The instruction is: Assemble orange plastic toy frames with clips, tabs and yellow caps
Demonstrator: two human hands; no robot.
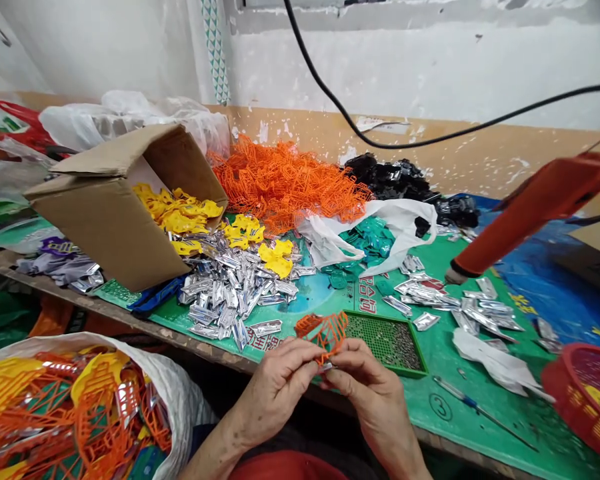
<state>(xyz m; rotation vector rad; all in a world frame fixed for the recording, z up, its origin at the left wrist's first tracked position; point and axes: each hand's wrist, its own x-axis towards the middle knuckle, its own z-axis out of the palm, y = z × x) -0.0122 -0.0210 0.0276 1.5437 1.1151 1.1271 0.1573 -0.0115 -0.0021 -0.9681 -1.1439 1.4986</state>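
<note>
Two bare hands, the left hand and the right hand, pinch an orange plastic lattice piece between them, just above the near edge of the desk. From here I see a green tray just beside it, silver foil pieces beyond, and a white sack of coloured lattice pieces near left. A tipped cardboard box holds yellow pieces far left; a red basket sits right.

A red garment shows below the person's bare forearms.
</note>
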